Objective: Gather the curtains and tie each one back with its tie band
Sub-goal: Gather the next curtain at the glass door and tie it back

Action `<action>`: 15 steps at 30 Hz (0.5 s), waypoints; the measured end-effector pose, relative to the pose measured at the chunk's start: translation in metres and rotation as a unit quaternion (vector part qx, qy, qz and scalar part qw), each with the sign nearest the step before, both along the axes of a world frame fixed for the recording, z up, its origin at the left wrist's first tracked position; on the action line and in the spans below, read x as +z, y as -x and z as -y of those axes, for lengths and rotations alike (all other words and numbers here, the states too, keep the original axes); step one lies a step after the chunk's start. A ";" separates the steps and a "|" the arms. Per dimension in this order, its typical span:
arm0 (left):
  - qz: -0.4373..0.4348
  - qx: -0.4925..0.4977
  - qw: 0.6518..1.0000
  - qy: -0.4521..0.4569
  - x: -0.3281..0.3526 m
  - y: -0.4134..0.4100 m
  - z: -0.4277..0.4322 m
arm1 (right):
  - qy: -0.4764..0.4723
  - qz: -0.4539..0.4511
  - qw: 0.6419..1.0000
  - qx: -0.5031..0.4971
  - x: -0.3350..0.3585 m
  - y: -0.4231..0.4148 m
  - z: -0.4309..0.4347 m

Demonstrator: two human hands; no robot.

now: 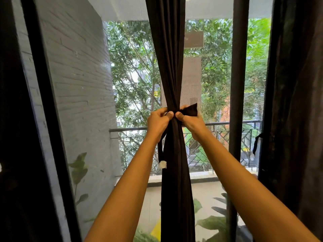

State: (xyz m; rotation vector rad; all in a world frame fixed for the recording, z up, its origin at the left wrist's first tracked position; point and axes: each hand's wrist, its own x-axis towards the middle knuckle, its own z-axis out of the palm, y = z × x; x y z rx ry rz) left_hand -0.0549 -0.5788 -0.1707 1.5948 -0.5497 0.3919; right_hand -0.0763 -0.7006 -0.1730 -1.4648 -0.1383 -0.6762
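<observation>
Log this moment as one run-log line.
step: tying middle curtain | left hand: grips tie band end | right hand: pinches other end | knot: unfinished | right curtain: not gathered

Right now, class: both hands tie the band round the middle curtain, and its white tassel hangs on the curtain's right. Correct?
No: in the head view the white tassel hangs left of the middle curtain, below the left hand. Both it and the right hand do tie the band.
</observation>
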 end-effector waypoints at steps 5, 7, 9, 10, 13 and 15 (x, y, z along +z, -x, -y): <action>-0.023 0.005 0.999 0.033 0.000 0.001 -0.001 | -0.003 0.021 1.000 -0.014 -0.002 0.002 -0.005; -0.013 0.025 0.999 0.029 0.002 0.004 -0.002 | -0.004 0.006 1.000 0.000 0.001 0.003 -0.004; -0.003 0.039 0.999 0.019 0.004 0.006 -0.004 | 0.018 -0.032 0.999 0.021 0.006 0.003 0.000; -0.007 0.034 0.999 0.014 0.005 0.005 -0.005 | 0.034 -0.051 0.998 0.024 0.010 0.003 0.001; -0.032 0.009 0.999 -0.011 0.012 0.007 -0.011 | 0.060 -0.086 0.994 0.023 0.019 0.008 0.003; -0.046 -0.005 0.999 -0.011 0.016 0.007 -0.013 | 0.074 -0.097 0.992 0.025 0.023 0.013 0.004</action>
